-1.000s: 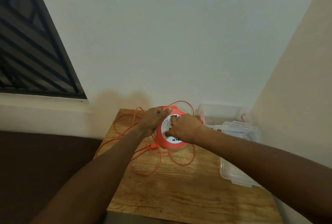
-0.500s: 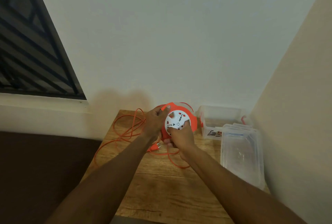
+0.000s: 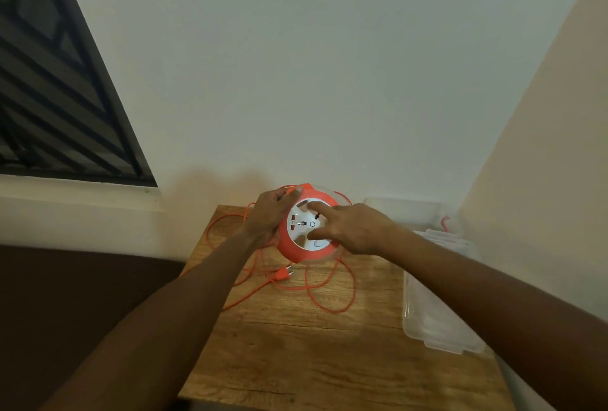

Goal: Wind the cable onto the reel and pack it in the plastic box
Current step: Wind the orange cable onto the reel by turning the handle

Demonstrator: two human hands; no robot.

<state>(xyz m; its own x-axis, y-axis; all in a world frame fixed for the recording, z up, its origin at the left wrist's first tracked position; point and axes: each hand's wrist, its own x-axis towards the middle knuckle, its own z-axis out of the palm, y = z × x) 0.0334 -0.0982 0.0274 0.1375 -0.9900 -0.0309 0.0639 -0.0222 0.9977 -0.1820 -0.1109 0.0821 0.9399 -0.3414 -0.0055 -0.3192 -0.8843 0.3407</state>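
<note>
An orange cable reel point(image 3: 297, 252) with a white socket face is held tilted above the far part of the wooden table point(image 3: 329, 361). My left hand point(image 3: 271, 214) grips its left rim. My right hand point(image 3: 353, 229) rests on the white face, forefinger and thumb pressed into its recesses. Loose orange cable point(image 3: 332, 295) lies in loops under and left of the reel, with its plug point(image 3: 283, 274) on the table. The clear plastic box point(image 3: 403, 209) stands at the back right.
A clear plastic lid point(image 3: 434, 318) lies flat along the table's right edge, next to the side wall. A small red hook point(image 3: 444, 223) shows behind the box. The table's left edge drops off beside a dark brown surface point(image 3: 65, 295).
My right hand has gone from the reel's lower edge up onto the white face, which has turned. The cable loops and plug now lie farther out in front of the reel.
</note>
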